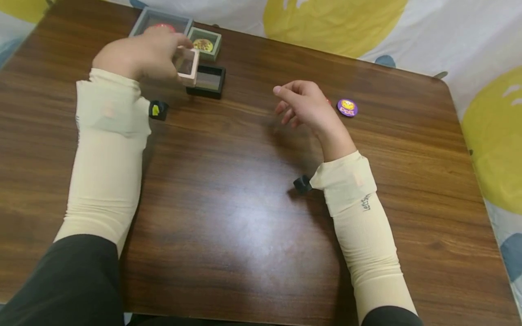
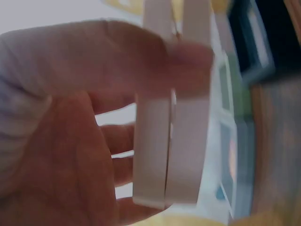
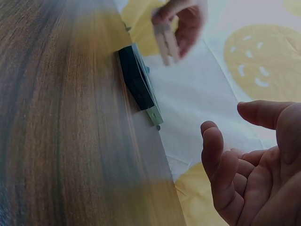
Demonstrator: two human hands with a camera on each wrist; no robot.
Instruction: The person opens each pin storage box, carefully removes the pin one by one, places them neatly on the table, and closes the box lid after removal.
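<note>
The left hand (image 1: 140,54) pinches a pale pink box (image 2: 183,146) between thumb and fingers, raised above the table near a black box (image 1: 204,92). Its thumb spans the seam; even pressure should keep both halves together. The right hand (image 1: 306,104) hovers, fingers loosely curved, holding nothing visible, near a purple badge (image 1: 347,107). Beyond the black box sit a green box (image 1: 210,57) and larger grey box (image 1: 139,23), neighbours best cleared slowly

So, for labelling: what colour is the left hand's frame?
The frame is pale pink; left wrist shows best.
</note>
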